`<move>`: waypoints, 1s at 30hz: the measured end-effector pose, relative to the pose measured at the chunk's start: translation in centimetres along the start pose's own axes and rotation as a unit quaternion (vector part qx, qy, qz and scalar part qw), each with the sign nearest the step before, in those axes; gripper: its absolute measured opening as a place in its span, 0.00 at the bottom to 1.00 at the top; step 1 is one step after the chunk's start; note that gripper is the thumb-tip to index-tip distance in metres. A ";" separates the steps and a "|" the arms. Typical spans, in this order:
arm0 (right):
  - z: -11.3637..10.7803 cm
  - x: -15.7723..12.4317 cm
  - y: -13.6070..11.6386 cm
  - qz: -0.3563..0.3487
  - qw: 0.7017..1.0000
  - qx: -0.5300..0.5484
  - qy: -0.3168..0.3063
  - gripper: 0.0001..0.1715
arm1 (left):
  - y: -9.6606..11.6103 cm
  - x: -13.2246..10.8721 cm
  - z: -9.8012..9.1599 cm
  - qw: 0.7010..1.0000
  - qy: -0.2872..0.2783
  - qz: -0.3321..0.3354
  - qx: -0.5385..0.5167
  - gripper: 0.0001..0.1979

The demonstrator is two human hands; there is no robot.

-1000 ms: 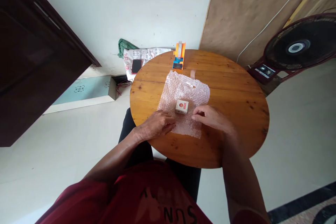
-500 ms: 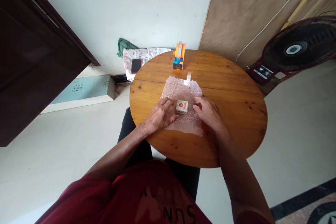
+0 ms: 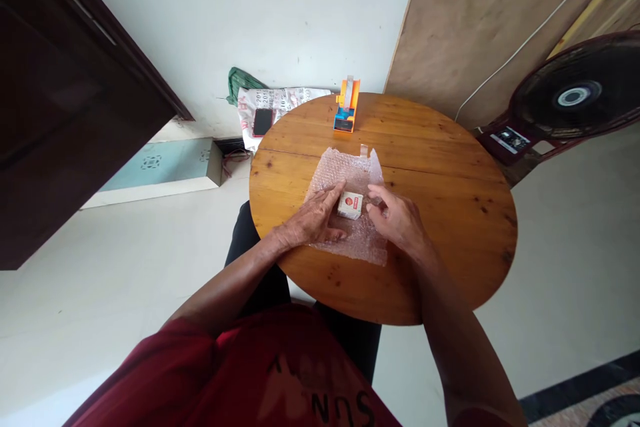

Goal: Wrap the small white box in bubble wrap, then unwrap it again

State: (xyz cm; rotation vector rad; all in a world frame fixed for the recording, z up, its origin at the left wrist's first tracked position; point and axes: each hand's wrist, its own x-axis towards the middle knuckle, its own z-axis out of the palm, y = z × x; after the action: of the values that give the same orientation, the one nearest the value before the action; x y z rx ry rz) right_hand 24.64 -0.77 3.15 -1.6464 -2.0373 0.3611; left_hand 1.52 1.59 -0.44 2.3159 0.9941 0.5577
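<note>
A small white box (image 3: pixel 349 205) with a red round print and a red label lies on a sheet of bubble wrap (image 3: pixel 360 240). My left hand (image 3: pixel 320 215) rests on the wrap just left of the box, fingers stretched out and thumb apart below it. On the other side, my right hand (image 3: pixel 395 215) has its thumb and bent fingers closed on the wrap's right edge. That edge is a little raised, and part of it is hidden by the fingers. A clear strip of tape (image 3: pixel 364 150) sticks out at the sheet's far edge.
An orange and blue tape dispenser (image 3: pixel 346 107) stands at the far side of the round wooden table (image 3: pixel 450 213). Beyond its left rim, a phone (image 3: pixel 263 122) lies on a printed white sack (image 3: pixel 295 97). A large fan (image 3: pixel 570 97) is at the right.
My left hand has slid right, closer to the box, and lies flatter. The right edge of the wrap has come up and inward at my right hand. The view has shifted slightly.
</note>
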 end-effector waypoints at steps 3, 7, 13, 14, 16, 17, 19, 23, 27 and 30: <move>-0.3 -0.3 -0.6 -0.019 0.999 0.009 -0.032 0.26 | 0.1 0.2 -0.5 1.000 -0.016 -0.004 0.001 0.62; -0.3 -0.4 -1.2 -0.049 0.997 0.011 -0.051 0.33 | 0.1 0.3 -0.3 1.000 -0.020 -0.022 0.007 0.63; 0.7 -0.1 -1.8 -0.052 0.997 -0.029 -0.045 0.26 | 0.0 0.4 0.0 0.999 -0.027 -0.035 0.019 0.64; 0.7 -0.1 -1.8 -0.040 0.998 -0.026 -0.045 0.25 | 0.1 0.5 0.0 0.999 -0.029 -0.040 0.020 0.65; 0.4 0.1 -1.5 -0.017 0.999 -0.004 -0.045 0.24 | 0.2 0.5 -0.2 0.998 -0.035 -0.047 0.021 0.65; 0.2 0.1 -1.4 -0.005 0.999 0.015 -0.042 0.24 | 0.3 0.6 -0.3 0.998 -0.037 -0.048 0.021 0.64; -0.5 0.1 -0.9 0.018 0.997 0.066 -0.034 0.23 | 0.5 0.7 -0.4 0.998 -0.043 -0.046 0.025 0.63; -2.5 0.0 0.1 0.033 0.985 0.169 -0.024 0.21 | 0.6 0.8 -0.6 0.997 -0.057 -0.026 0.045 0.59; -4.8 -0.6 0.7 0.042 0.982 0.182 0.001 0.21 | 0.6 0.7 -0.5 0.994 -0.068 -0.002 0.080 0.53; -6.5 -1.5 1.3 0.075 0.987 0.141 0.015 0.23 | 0.4 0.6 -0.3 0.994 -0.063 0.006 0.094 0.50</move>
State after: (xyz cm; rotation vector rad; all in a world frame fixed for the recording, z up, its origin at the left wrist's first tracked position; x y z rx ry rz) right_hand 29.41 -2.52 7.69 -1.6192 -1.7510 0.6421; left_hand 1.93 1.97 0.13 2.4885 1.0108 0.3305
